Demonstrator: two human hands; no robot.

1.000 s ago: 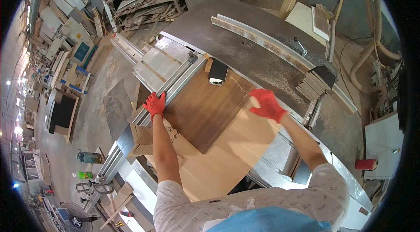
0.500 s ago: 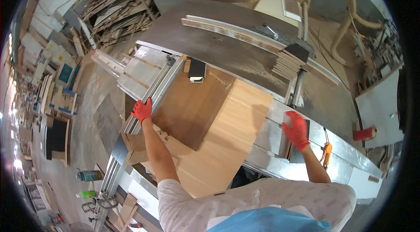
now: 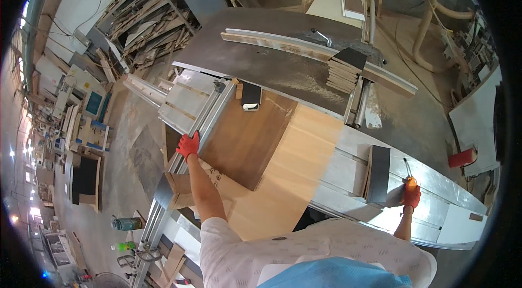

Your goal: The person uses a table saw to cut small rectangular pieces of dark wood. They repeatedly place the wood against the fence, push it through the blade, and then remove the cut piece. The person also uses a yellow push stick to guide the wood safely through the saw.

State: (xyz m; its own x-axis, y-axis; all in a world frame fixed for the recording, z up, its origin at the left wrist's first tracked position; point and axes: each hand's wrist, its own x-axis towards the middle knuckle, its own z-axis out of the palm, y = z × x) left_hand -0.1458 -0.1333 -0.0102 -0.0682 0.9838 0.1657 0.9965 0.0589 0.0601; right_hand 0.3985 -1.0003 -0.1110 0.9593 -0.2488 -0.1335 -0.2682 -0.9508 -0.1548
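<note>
My left hand (image 3: 187, 145), in a red glove, grips the edge of a long aluminium rail (image 3: 207, 119) on the sliding saw table. Beside it lies a brown wood panel (image 3: 247, 141) with a lighter wood-grain board (image 3: 296, 152) along its right side. At the right, my right hand (image 3: 411, 195), also in a red glove, is closed around an orange-handled tool (image 3: 410, 181) with a thin shaft; the fingers hide much of its handle. Left of that hand stands a stack of dark-faced strips (image 3: 378, 174) on the metal table (image 3: 343, 164). A black block (image 3: 251, 95) sits at the panel's far edge.
Across the dark saw table (image 3: 261, 22) runs a long fence (image 3: 277, 42), with stacked strips (image 3: 346, 69) against it. A cardboard piece (image 3: 179, 187) sits near my left forearm. Offcuts fill a rack (image 3: 149, 24) at the far left. A bottle (image 3: 126, 224) stands lower left.
My right hand has moved right and nearer, from above the dark strips to the orange-handled tool, which it now holds. My left hand stays at the rail. The view has shifted slightly.
</note>
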